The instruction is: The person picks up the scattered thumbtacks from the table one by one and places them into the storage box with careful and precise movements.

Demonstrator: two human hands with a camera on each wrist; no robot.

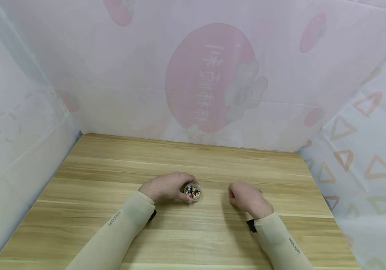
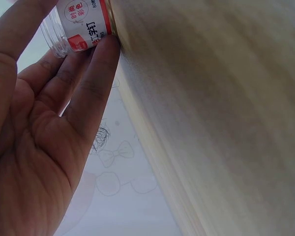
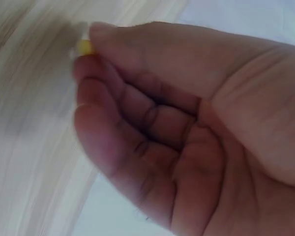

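My left hand [image 1: 169,186] holds a small clear jar [image 1: 193,192] of push pins upright on the wooden table, thumb on one side and fingers on the other. From above, the jar is open and its pins are of several colours. A white and red label [image 2: 81,22] wraps the jar's side in the left wrist view. To the right of the jar, and apart from it, my right hand [image 1: 247,197] pinches a yellow push pin [image 3: 85,47] between thumb and index finger. Only a bit of that pin shows; the other fingers are curled inward.
The wood-grain table [image 1: 112,157] reaches a pale printed backdrop [image 1: 139,93] at its far edge. Similar patterned sheets hang on the left and right sides. Black bands [image 1: 252,225] circle the wrists at the sleeve cuffs.
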